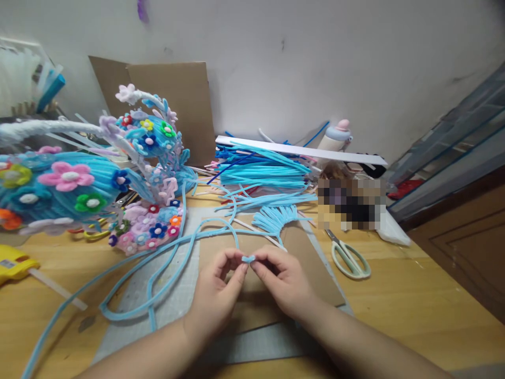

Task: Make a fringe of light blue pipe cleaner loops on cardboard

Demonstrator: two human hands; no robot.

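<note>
Nearest the camera, the left hand (215, 289) and right hand (286, 279) face each other, the thumb and forefinger of each clamped on opposite ends of a short piece of light blue fuzzy wire (248, 259). The piece spans the narrow gap between the fingers, above a sheet of cardboard (315, 268), and dips slightly at its middle. Whether it joins the long blue strand (237, 241) running behind the left hand cannot be determined.

Assessment: the step appears to be bending or shaping. Grip close to the bend, press evenly with both thumbs and turn gradually; this should crease the core once without flattening the pile. Fingertips should avoid cut ends, and any attached strand needs slack.

Farther off, scissors (338, 244) lie on the table (414, 305) to the right; past the hands come a fan of blue loops (274, 217), then a pile of blue stems (260, 176).
</note>
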